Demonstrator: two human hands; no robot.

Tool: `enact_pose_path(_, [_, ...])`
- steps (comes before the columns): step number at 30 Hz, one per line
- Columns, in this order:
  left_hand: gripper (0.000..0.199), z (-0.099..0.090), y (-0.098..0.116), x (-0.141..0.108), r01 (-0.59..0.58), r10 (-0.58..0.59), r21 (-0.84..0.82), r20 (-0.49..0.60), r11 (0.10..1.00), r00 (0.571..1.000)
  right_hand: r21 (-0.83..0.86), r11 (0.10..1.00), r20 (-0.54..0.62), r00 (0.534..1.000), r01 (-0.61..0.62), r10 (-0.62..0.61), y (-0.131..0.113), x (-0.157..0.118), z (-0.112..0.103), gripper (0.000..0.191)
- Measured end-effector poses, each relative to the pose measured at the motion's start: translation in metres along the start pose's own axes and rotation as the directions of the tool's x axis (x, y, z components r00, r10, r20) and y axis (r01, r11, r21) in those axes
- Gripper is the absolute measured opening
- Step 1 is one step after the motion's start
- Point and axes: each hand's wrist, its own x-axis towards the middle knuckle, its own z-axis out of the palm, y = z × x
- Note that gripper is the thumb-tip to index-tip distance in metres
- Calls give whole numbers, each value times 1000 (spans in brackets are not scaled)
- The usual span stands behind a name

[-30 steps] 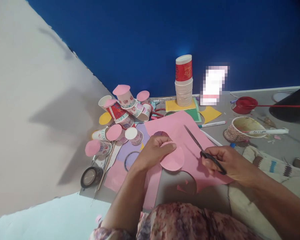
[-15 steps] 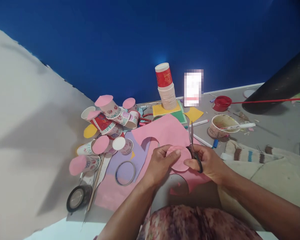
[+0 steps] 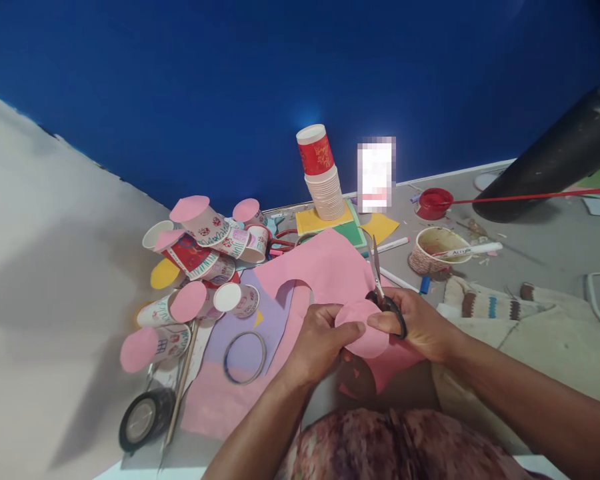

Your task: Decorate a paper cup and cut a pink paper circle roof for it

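Note:
A round pink paper disc (image 3: pixel 361 339) is pinched between the thumb and fingers of my left hand (image 3: pixel 321 340). My right hand (image 3: pixel 414 321) has its fingers in the black handles of a pair of scissors (image 3: pixel 377 277), whose blades point up and away from me. My right thumb also touches the disc's right edge. Beneath both hands lies a large pink sheet (image 3: pixel 325 257) with rounded cut-outs, and a purple sheet (image 3: pixel 237 320) is partly under it. Small pink scraps lie below the disc.
Decorated paper cups (image 3: pixel 200 223) with pink discs crowd the left. A tall cup stack (image 3: pixel 324 190) stands at the back. A silver tape ring (image 3: pixel 245 383), black tape (image 3: pixel 143 420), a glue tub (image 3: pixel 433 252) and cloth (image 3: pixel 520 340) lie around.
The pink disc has shifted slightly downward and shows more of its face. The scissors have tilted a little to the left. The whole view has moved slightly.

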Motion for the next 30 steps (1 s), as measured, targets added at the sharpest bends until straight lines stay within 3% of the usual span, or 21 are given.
enact_pose_path(7, [33, 2, -3, 2, 20, -18, 56, -28, 998, 999, -103, 994, -85, 996, 27, -35, -3, 2, -1, 45])
enact_pose_path(9, [33, 3, -4, 1, -44, 55, 144, -75, 989, 996, -199, 978, -139, 986, 64, -93, -4, 3, -1, 46])
enact_pose_path(11, [30, 3, -5, 1, -190, 252, 332, -155, 924, 955, -307, 943, -202, 960, 128, -196, -1, 4, -2, 46])
enact_pose_path(12, [25, 3, -6, 2, -288, 398, 443, -175, 849, 901, -351, 923, -229, 941, 159, -249, 0, 5, -2, 45])
enact_pose_path(13, [19, 2, -7, 3, -390, 554, 547, -168, 741, 816, -382, 906, -249, 923, 185, -293, 2, 6, -3, 43])
enact_pose_path(15, [15, -1, -12, 5, -547, 816, 697, -97, 464, 570, -399, 887, -268, 895, 233, -356, 5, 8, -4, 40])
enact_pose_path(17, [29, -5, -16, 6, -581, 936, 779, -22, 236, 350, -363, 891, -278, 881, 273, -384, 5, 10, -7, 41])
enact_pose_path(19, [33, -10, -18, 7, -553, 974, 825, 14, 117, 228, -311, 911, -290, 886, 270, -362, 3, 10, -9, 43])
enact_pose_path(23, [26, -16, -16, 7, -532, 991, 847, 60, 13, 119, -262, 949, -290, 924, 174, -250, -5, 8, -9, 45])
enact_pose_path(30, [22, -20, -10, 7, -509, 987, 858, 135, -72, 88, -296, 938, -282, 922, 179, -265, -2, 11, -10, 48])
